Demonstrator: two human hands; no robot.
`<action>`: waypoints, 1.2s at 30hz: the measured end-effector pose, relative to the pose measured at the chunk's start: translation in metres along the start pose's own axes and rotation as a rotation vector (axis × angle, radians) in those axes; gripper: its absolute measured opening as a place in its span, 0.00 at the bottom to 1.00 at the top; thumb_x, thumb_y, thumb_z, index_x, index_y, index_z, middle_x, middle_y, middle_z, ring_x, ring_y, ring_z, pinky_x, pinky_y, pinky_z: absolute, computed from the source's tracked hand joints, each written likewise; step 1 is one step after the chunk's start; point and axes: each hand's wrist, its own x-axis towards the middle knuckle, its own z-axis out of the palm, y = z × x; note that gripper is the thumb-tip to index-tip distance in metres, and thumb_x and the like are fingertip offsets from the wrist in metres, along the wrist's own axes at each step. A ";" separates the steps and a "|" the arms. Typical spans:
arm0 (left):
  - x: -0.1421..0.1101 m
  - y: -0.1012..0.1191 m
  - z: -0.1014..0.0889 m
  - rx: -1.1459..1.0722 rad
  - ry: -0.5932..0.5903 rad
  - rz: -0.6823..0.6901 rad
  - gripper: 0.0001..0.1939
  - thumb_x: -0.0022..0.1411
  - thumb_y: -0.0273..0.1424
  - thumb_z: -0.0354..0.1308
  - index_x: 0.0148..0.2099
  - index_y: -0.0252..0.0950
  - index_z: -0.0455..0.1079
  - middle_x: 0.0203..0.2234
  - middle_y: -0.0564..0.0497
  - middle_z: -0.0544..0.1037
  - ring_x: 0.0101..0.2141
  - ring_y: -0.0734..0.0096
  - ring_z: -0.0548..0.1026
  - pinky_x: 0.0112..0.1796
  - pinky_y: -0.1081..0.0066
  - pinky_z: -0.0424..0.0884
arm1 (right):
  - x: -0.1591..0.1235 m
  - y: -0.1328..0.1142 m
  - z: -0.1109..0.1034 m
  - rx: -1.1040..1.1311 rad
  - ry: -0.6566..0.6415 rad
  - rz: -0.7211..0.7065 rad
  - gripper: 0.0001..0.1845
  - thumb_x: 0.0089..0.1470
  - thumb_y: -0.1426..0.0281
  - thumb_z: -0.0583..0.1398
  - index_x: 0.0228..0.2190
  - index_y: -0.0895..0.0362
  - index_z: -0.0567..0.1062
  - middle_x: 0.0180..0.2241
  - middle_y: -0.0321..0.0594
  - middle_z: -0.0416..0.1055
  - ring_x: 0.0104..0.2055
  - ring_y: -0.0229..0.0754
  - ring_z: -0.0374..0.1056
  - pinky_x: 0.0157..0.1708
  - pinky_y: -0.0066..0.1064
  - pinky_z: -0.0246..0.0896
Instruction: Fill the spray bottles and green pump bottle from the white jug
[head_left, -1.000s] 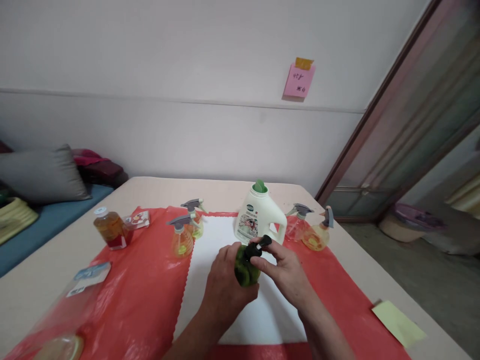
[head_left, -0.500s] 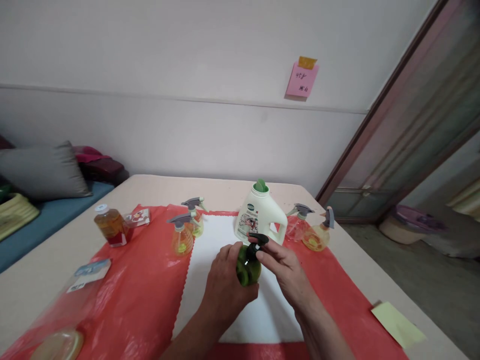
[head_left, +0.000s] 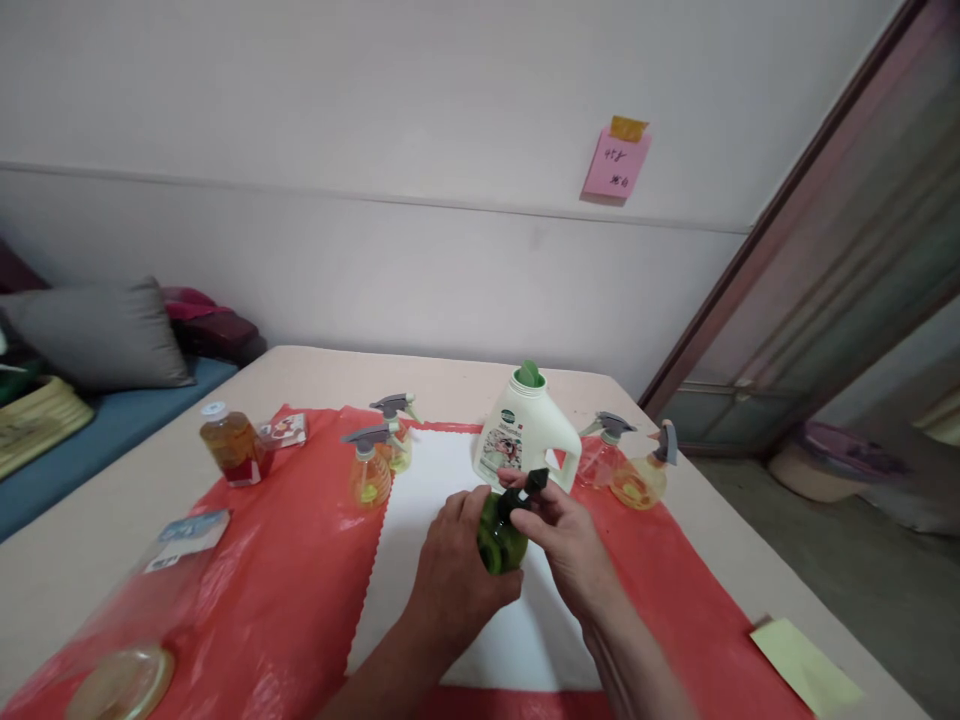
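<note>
A dark green pump bottle [head_left: 501,545] is held over the white sheet [head_left: 420,470] in the middle of the table. My left hand [head_left: 456,555] wraps round its body from the left. The fingers and thumb of my right hand [head_left: 570,540] pinch the collar of its black pump head [head_left: 525,492]. The spout now shows nearly end-on, angled to the upper right. Just behind the hands stands a cream jug [head_left: 521,425] with a handle and a green inner spout. The bottle's lower part is partly covered by my left fingers.
Two spray bottles [head_left: 369,478] stand left of the white sheet and two more [head_left: 637,480] on the right, on red plastic sheeting [head_left: 292,560]. An amber bottle [head_left: 231,450], a clear bag [head_left: 187,560] and a round lid [head_left: 124,680] lie leftward. A yellow note [head_left: 804,668] sits front right.
The black pump head has turned so its spout points differently, with my right fingers on its collar. My left hand keeps its hold on the bottle. The whole view has shifted slightly.
</note>
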 end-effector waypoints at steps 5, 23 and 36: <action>0.000 0.004 -0.002 -0.029 0.007 -0.009 0.36 0.44 0.27 0.61 0.58 0.42 0.60 0.51 0.46 0.72 0.51 0.57 0.71 0.52 0.57 0.68 | -0.002 0.001 0.003 0.053 -0.020 -0.021 0.31 0.39 0.59 0.71 0.47 0.50 0.77 0.54 0.44 0.72 0.59 0.55 0.63 0.60 0.50 0.55; 0.000 0.016 -0.008 -0.316 -0.149 -0.221 0.38 0.42 0.26 0.65 0.58 0.40 0.64 0.47 0.48 0.75 0.46 0.58 0.74 0.46 0.61 0.71 | -0.002 0.000 -0.014 0.099 -0.219 -0.003 0.20 0.51 0.60 0.66 0.47 0.50 0.78 0.51 0.41 0.74 0.57 0.49 0.65 0.58 0.42 0.56; 0.001 0.018 -0.010 -0.393 -0.183 -0.234 0.40 0.40 0.24 0.66 0.59 0.40 0.65 0.48 0.48 0.77 0.47 0.58 0.75 0.47 0.64 0.72 | -0.003 -0.004 -0.013 0.049 -0.247 0.005 0.25 0.51 0.59 0.66 0.50 0.51 0.75 0.52 0.41 0.73 0.59 0.51 0.63 0.58 0.42 0.54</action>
